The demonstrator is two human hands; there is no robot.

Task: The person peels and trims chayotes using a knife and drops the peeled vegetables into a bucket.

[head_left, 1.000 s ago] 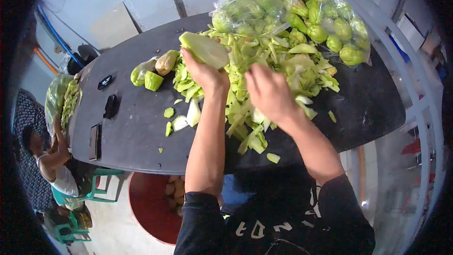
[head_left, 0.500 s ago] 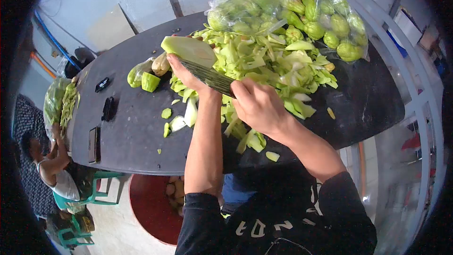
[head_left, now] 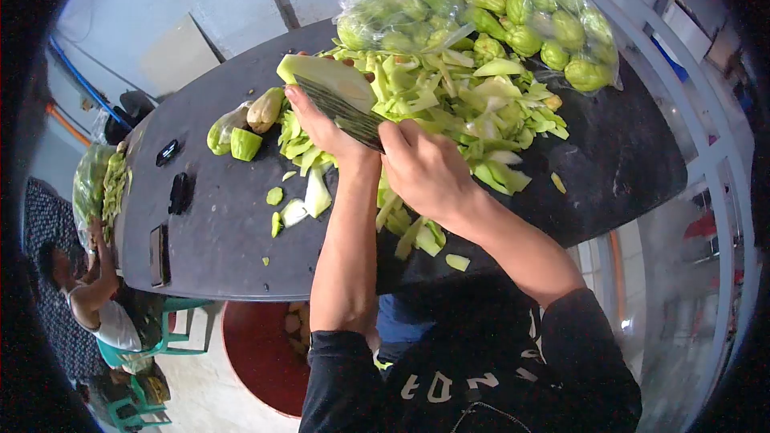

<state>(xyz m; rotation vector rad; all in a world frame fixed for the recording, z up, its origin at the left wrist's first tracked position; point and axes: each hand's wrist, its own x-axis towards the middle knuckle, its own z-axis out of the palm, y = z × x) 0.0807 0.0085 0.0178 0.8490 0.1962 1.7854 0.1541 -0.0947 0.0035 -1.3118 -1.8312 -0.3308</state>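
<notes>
Now the blade (head_left: 341, 116), hidden a second ago, lies against the peeled chayote (head_left: 329, 80); left hand (head_left: 325, 128) grips the fruit, right hand (head_left: 425, 168) the handle, above the bench (head_left: 216, 232): slicing underway.

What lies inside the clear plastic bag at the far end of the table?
The plastic bag is packed with whole green chayotes; those deeper inside are hidden.
</notes>
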